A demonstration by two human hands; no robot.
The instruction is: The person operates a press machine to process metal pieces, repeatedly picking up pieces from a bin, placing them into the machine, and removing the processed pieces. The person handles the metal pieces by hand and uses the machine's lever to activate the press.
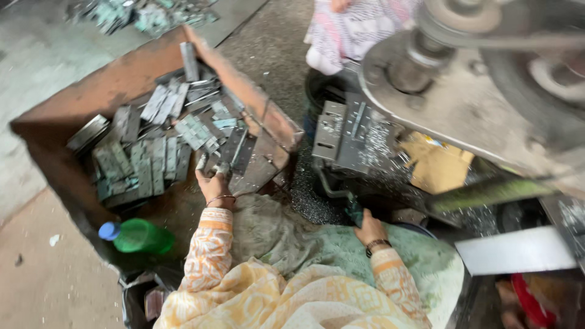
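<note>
While the left hand closes its fingers on a small metal plate at the near edge of a heap of grey plates, that heap lies inside a rusty brown tray on the floor. The right hand rests on the lap, curled round a dark piece at the foot of the press; how firmly it grips I cannot tell. A green bottle with a blue cap lies just beside the tray's near side. Metal chips litter the press bed. Another person's patterned cloth shows at the top, and more plates lie far beyond the tray.
</note>
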